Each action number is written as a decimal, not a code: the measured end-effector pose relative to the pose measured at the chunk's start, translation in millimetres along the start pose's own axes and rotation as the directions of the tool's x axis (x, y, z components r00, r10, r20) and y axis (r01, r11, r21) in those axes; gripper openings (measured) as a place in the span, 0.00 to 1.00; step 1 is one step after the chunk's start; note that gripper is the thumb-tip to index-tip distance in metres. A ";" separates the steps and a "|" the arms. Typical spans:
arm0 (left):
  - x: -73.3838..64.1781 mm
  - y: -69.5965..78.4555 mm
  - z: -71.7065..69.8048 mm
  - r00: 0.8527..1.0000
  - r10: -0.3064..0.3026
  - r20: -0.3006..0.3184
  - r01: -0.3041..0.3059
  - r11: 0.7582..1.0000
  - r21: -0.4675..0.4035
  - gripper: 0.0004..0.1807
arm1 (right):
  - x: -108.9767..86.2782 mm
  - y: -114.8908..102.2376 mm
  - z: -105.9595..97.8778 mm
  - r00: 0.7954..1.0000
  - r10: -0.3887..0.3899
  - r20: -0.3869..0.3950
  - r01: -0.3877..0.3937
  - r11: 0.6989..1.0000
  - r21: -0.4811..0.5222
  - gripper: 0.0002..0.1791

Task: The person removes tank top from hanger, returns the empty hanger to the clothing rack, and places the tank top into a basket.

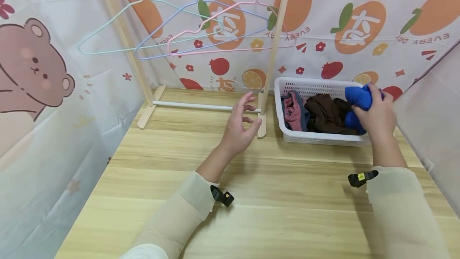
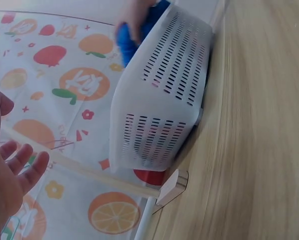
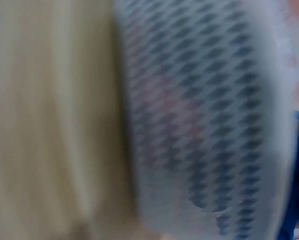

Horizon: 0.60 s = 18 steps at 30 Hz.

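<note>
At the right end of a white perforated basket (image 1: 323, 137), my right hand (image 1: 381, 112) grips a bunched blue cloth garment (image 1: 359, 98). Part of the blue cloth hangs down inside the basket. Beside it lie a dark brown garment (image 1: 323, 111) and a pink and grey-blue one (image 1: 295, 111). My left hand (image 1: 241, 125) is raised near the rack's right foot, fingers loosely bent and holding nothing. In the left wrist view, the left hand (image 2: 12, 172) appears at the edge, apart from the basket (image 2: 154, 100). Blur softens the right wrist view, where the blue cloth (image 3: 292, 200) shows at the edge.
A wooden rack with a white lower bar (image 1: 201, 106) stands left of the basket. Green (image 1: 104, 53), blue (image 1: 163, 23) and pink (image 1: 230, 50) hangers hang on it. A fruit-print cloth (image 1: 316, 63) covers the back, and a bear-print cloth (image 1: 86, 127) the left side.
</note>
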State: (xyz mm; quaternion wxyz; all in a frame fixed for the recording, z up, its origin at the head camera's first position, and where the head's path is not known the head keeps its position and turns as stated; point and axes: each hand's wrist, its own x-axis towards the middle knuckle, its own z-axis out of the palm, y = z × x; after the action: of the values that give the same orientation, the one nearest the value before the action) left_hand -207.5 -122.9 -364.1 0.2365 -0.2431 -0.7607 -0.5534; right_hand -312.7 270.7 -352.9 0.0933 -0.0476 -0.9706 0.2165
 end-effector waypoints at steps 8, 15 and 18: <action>-0.7 -3.8 -2.0 0.998 -0.068 0.017 0.067 0.997 0.028 0.34 | 17.0 15.1 23.0 0.846 -0.092 0.526 0.170 0.980 -0.102 0.43; -0.3 -6.9 -10.0 0.991 -0.108 0.080 0.096 0.984 0.150 0.29 | 24.6 16.6 25.5 0.763 -0.126 0.634 0.192 0.981 -0.036 0.42; 0.8 -10.0 -15.7 0.977 -0.174 0.124 0.136 0.955 0.263 0.29 | 20.4 20.6 24.4 0.802 -0.117 0.586 0.190 0.980 -0.064 0.42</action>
State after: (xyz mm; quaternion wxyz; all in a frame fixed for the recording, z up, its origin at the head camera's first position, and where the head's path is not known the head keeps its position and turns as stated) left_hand -213.0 -140.5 -366.5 0.1652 -0.1901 -0.8570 -0.4495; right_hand -336.5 281.9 -380.2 -0.1921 0.0939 -0.9646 0.1542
